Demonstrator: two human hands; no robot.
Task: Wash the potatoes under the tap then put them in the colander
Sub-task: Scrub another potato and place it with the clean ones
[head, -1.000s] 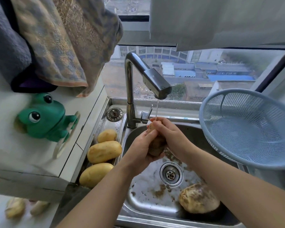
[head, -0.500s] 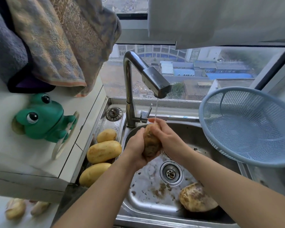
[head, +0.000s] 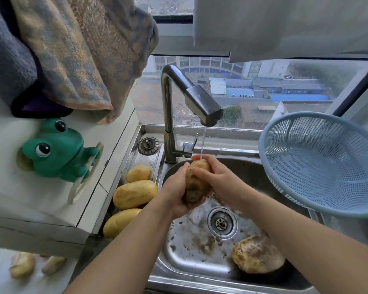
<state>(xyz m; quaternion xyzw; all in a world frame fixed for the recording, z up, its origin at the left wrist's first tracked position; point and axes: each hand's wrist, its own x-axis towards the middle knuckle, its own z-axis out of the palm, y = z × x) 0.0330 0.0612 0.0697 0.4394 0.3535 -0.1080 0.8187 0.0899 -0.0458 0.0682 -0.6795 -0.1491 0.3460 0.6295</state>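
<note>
Left hand (head: pixel 179 194) cups the muddy potato (head: pixel 197 180) from below, right hand (head: pixel 218 180) wraps it, under the tap (head: pixel 202 105) stream over the sink (head: pixel 200 270). Best rotate it and rub the dirty lower end; colander (head: pixel 319 164) at the sink's right edge sits empty.

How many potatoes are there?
5. One potato under the tap, in both hands. Three potatoes left of the sink. One muddy potato inside it. Blurry lumps bottom left might be more.
</note>
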